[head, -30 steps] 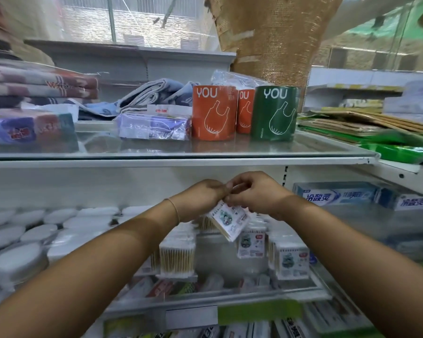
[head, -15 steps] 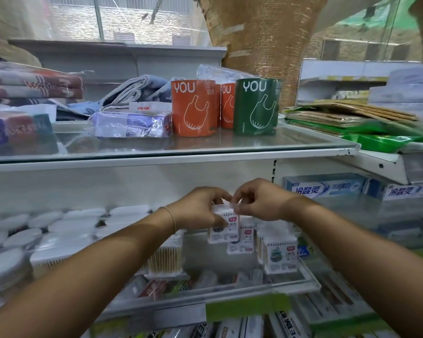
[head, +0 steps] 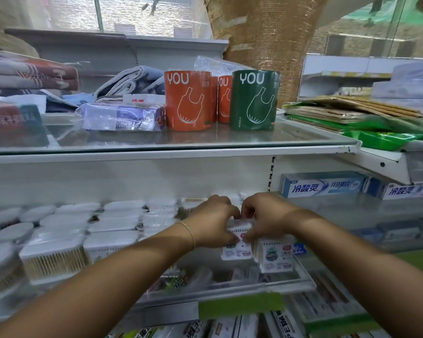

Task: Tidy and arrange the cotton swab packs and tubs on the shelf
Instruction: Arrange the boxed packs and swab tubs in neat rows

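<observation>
A small white cotton swab pack (head: pixel 237 250) with a printed label stands upright on the glass shelf (head: pixel 230 292). My left hand (head: pixel 211 222) grips its left side and my right hand (head: pixel 264 219) pinches its top right. Just right of it stands another labelled swab pack (head: pixel 276 257). Left of my hands sit rectangular swab boxes (head: pixel 53 261) with white lids and round tubs (head: pixel 0 269) in rows; several more lie behind (head: pixel 122 215).
An upper glass shelf (head: pixel 205 142) carries orange and green bag rolls (head: pixel 188 101), a purple pack and folded towels. Toothpaste boxes (head: pixel 322 184) fill the right bay. More boxed goods (head: pixel 232 328) lie under the swab shelf.
Both hands have carried the swab pack down and forward from mid-air onto the shelf, turning it upright beside the other labelled pack. The camera has tilted slightly.
</observation>
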A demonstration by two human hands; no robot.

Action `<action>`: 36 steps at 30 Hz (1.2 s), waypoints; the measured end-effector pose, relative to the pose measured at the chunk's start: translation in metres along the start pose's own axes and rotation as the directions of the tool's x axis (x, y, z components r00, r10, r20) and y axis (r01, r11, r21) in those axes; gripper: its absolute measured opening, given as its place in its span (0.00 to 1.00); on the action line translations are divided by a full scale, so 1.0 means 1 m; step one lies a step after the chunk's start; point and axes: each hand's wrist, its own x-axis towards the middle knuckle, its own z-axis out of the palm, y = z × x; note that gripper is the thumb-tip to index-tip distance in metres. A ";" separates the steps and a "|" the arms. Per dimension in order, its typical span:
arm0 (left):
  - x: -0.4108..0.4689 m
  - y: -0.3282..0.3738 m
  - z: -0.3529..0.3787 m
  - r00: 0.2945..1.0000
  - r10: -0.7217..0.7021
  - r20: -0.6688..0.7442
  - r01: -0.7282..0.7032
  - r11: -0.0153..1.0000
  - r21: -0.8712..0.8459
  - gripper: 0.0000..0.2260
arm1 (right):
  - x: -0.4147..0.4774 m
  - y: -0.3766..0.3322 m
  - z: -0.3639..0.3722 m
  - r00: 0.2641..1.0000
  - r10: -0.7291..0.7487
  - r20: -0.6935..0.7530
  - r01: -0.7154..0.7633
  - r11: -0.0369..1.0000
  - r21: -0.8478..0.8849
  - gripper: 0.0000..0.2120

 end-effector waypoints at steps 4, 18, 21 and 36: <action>-0.001 0.008 0.004 0.999 0.030 -0.030 -0.026 0.994 0.107 0.22 | 0.001 -0.005 0.016 0.995 -0.046 -0.085 0.034 0.989 -0.143 0.23; 0.002 0.015 0.017 0.997 0.004 -0.076 0.013 0.974 0.228 0.20 | 0.009 -0.006 0.024 0.979 -0.102 -0.174 0.045 0.952 -0.302 0.20; 0.001 0.015 0.019 0.997 0.011 -0.078 0.007 0.974 0.228 0.20 | 0.009 -0.008 0.026 0.982 -0.091 -0.165 0.037 0.952 -0.305 0.20; -0.012 -0.033 -0.023 0.997 -0.032 -0.070 0.032 0.999 -0.006 0.18 | 0.015 -0.035 -0.010 0.974 -0.138 -0.181 0.145 0.989 0.024 0.22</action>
